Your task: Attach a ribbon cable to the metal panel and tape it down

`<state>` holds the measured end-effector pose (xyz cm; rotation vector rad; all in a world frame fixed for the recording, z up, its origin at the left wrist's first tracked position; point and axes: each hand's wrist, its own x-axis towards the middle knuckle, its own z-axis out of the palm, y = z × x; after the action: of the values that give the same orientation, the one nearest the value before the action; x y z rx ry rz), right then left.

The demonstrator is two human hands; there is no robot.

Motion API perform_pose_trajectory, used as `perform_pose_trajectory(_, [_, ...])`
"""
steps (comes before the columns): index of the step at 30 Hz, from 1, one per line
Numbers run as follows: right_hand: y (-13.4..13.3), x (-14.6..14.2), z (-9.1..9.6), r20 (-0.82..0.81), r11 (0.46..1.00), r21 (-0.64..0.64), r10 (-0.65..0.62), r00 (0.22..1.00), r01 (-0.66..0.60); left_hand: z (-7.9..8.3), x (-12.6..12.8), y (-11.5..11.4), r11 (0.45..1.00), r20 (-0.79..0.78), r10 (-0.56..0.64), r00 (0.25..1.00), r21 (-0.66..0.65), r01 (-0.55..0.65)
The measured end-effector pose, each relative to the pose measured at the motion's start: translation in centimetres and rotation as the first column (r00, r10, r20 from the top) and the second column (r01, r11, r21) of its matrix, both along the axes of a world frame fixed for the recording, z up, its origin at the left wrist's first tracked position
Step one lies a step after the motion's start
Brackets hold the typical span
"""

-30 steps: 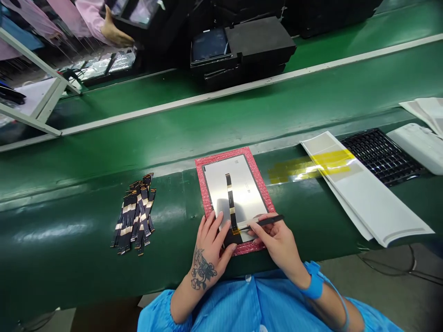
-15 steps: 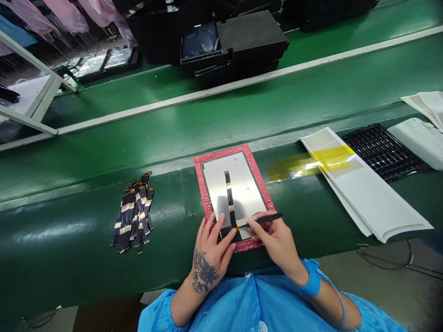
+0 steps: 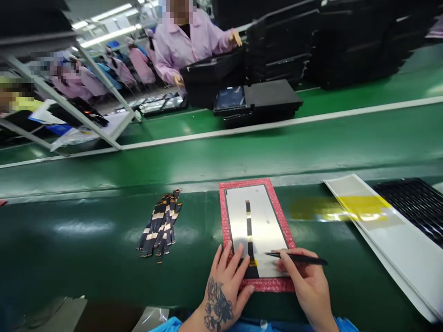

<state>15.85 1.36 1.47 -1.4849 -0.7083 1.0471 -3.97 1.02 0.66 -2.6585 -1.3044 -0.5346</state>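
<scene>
A silver display panel [image 3: 266, 216] lies on a pink bubble-wrap mat [image 3: 224, 213] at the near edge of the green bench. A black flex cable with gold pads [image 3: 248, 223] runs down its middle. My left hand [image 3: 226, 286], tattooed on the back, presses flat with spread fingers on the panel's near left corner, beside the cable's lower end. My right hand [image 3: 309, 288] grips a thin black stylus [image 3: 296, 258], its tip pointing left, just right of the cable's lower end.
A pile of several loose flex cables [image 3: 160, 223] lies left of the mat. White sheets with yellow tape [image 3: 384, 230] and a black grid tray [image 3: 418, 207] sit right. Beyond the belt [image 3: 242, 152], black trays [image 3: 256, 101] and a person in pink [image 3: 188, 39].
The camera tilted up, showing more of the far side and a person in pink. The stylus tip has drawn slightly right, away from the cable's end. My left hand stays on the panel.
</scene>
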Motion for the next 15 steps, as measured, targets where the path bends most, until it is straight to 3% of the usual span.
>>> perform_pose_trajectory(8, [0.3, -0.2, 1.1, -0.053, 1.0, -0.016, 0.004, 0.999, -0.004, -2.6, 2.9, 0.2, 0.942, 0.023, -0.04, 0.999, 0.334, 0.03])
perform_pose_trajectory(15, [0.1, -0.8, 1.7, -0.079, 0.999, -0.009, -0.047, 0.996, 0.046, -3.6, 4.1, 0.5, 0.913, 0.044, -0.001, 0.999, 0.407, -0.017])
